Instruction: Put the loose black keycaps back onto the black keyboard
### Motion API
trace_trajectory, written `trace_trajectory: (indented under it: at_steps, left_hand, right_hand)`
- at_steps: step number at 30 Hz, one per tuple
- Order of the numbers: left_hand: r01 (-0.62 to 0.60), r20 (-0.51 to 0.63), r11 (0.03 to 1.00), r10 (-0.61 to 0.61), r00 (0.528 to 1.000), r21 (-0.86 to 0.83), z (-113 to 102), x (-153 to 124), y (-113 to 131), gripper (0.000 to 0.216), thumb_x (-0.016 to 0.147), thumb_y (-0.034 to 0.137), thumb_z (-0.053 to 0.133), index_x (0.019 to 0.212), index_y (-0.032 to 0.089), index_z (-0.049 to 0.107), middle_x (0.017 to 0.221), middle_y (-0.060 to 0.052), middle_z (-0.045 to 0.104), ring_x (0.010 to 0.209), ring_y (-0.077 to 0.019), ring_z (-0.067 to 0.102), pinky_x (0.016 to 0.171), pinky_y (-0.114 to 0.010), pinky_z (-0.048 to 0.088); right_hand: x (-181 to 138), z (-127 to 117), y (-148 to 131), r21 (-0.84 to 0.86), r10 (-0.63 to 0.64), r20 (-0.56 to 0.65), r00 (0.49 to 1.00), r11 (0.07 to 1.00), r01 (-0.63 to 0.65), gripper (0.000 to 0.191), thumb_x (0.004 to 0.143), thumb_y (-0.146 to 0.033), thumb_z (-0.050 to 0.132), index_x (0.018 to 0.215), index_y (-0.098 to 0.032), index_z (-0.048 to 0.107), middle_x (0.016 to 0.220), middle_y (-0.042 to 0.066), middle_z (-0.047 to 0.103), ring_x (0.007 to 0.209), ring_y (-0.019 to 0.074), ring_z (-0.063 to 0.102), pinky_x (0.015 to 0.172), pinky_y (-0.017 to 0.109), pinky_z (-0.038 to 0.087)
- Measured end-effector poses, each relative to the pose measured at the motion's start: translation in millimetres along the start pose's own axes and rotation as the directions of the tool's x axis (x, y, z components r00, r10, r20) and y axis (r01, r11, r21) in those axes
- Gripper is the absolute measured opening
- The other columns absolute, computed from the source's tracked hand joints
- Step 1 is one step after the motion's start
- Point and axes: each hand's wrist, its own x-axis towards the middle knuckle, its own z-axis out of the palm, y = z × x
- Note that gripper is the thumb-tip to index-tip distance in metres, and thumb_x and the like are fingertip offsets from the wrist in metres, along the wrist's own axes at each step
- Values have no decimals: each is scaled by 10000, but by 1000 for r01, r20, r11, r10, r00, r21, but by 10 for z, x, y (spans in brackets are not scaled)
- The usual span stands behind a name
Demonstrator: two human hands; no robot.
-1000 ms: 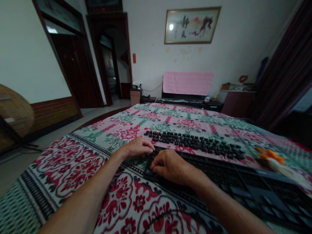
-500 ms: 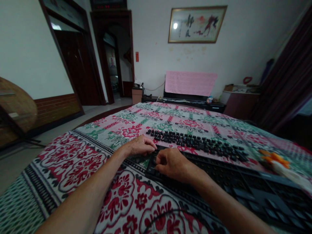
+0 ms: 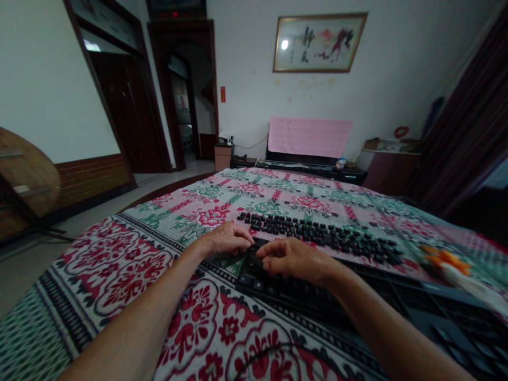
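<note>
A black keyboard (image 3: 257, 280) lies on a floral cloth (image 3: 119, 264) in front of me. Beyond it, several loose black keycaps (image 3: 317, 233) are set out in rows on the cloth. My left hand (image 3: 224, 241) rests on the cloth with its fingers curled, the tips against the keyboard's far left corner. My right hand (image 3: 296, 259) hovers over the keyboard's left end, its fingers drawn together in a pinch and pointing left. What the pinch holds, if anything, is too small and dark to see.
An orange and white object (image 3: 448, 262) lies on the cloth at the right. Past the cloth stand a low dark cabinet with a pink-covered screen (image 3: 309, 136), a side table (image 3: 387, 166), an open doorway (image 3: 184, 106) and a round wooden tabletop (image 3: 24, 174) leaning at the left.
My right hand has lifted off the keyboard's left-end keys and shifted a little right, fingers now pinched. My left hand has stayed at the corner.
</note>
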Motion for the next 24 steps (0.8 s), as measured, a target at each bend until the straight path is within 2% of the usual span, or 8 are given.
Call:
trace_trajectory:
  at_steps: [4,8,12,17,20,24]
  left_hand:
    - [-28,37,999,29,999,-35,-40,-36,42,264,635,288,565,839,131,625,582,13,545,442,-47,452,437,-175,366]
    - [-77,173,983,107,979,-169,-96,-110,151,282,639,276,585,889,150,606,624,8,576,452,-50,482,442,-176,377]
    - [-40,300,969,115,947,-243,-62,-147,252,308,620,242,612,919,165,601,680,-6,607,530,-77,536,514,-208,436]
    - [-43,260,969,107,960,-243,2,-127,280,270,628,264,614,872,147,618,633,-9,603,536,-88,550,507,-205,444]
    - [-31,276,968,101,956,-247,1,-128,283,265,634,268,607,870,145,613,626,-11,596,541,-93,554,510,-212,448]
    - [-22,297,973,91,951,-230,-38,-143,273,298,641,292,597,899,142,600,634,-12,591,499,-76,527,469,-192,423]
  right_hand:
    - [-10,-15,-14,61,-1,5,1000,998,0,291,651,-241,539,933,-177,571,756,13,587,644,105,507,484,192,366]
    - [4,-38,-6,141,17,-37,999,990,-11,252,657,-247,540,895,-176,581,724,9,583,630,99,518,507,201,384]
    - [18,-41,16,230,-2,-26,1000,973,8,182,668,-236,525,821,-174,601,716,3,581,616,81,512,537,197,393]
    - [28,-15,55,360,-10,19,1000,933,3,178,682,-260,530,812,-157,593,703,5,567,650,82,523,562,193,407]
    - [40,-16,84,435,8,65,998,900,-35,207,666,-285,563,820,-149,584,741,12,563,681,86,530,598,206,418]
    - [45,-37,91,424,34,77,996,903,-63,243,638,-283,598,840,-149,583,736,7,560,650,79,520,565,194,400]
